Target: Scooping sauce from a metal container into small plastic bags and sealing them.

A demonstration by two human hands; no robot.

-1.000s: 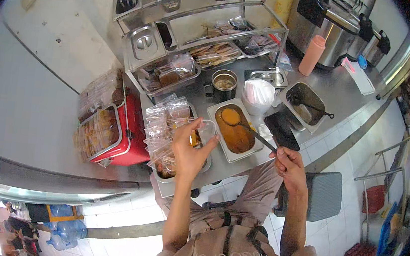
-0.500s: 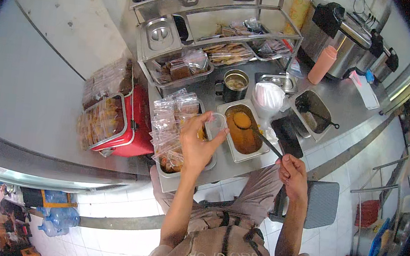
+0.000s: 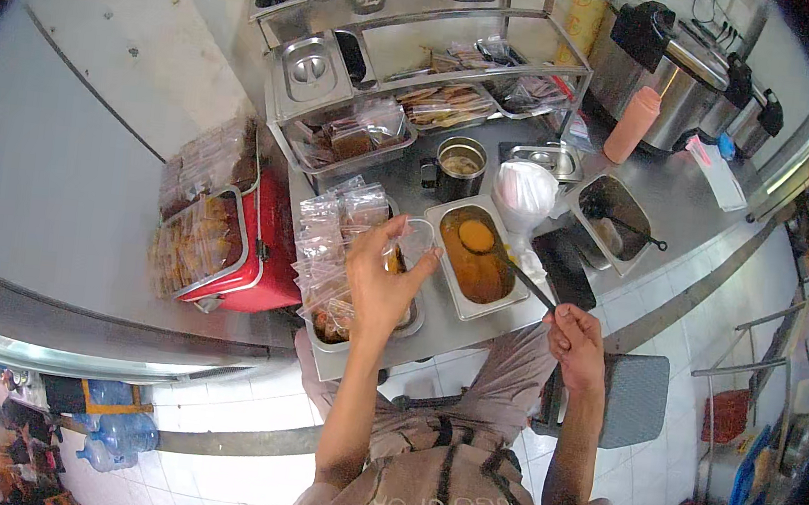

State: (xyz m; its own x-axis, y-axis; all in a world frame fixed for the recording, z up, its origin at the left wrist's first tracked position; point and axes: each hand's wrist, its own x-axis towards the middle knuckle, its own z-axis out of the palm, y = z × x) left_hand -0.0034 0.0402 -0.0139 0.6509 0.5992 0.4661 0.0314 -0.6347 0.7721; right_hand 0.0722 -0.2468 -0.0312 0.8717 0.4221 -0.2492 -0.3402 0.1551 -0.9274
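My right hand (image 3: pixel 576 347) is closed round the black handle of a ladle (image 3: pixel 520 277). The ladle's bowl, full of orange-brown sauce, is over the sauce (image 3: pixel 485 283) in a rectangular steel pan (image 3: pixel 477 311). Between the thumb and fingers of my left hand (image 3: pixel 380 275) is a small clear plastic cup (image 3: pixel 416 239) with a round rim, just left of that pan. My hand hides part of the cup. Beneath and beside my left hand, a tray of small clear bags (image 3: pixel 332 235) with brown and orange contents lies on the steel counter.
Behind the pan stand a dark steel mug (image 3: pixel 460 165) and a white plastic-wrapped bundle (image 3: pixel 528 189). Another steel pan (image 3: pixel 614 225) with a black-handled utensil is to the right. A pink squeeze bottle (image 3: pixel 633 127) stands farther back. At left is a red cooler box (image 3: pixel 278 239).
My left hand and the clear cup have shifted slightly left. The filled ladle stays over the sauce pan, with my right hand almost still.
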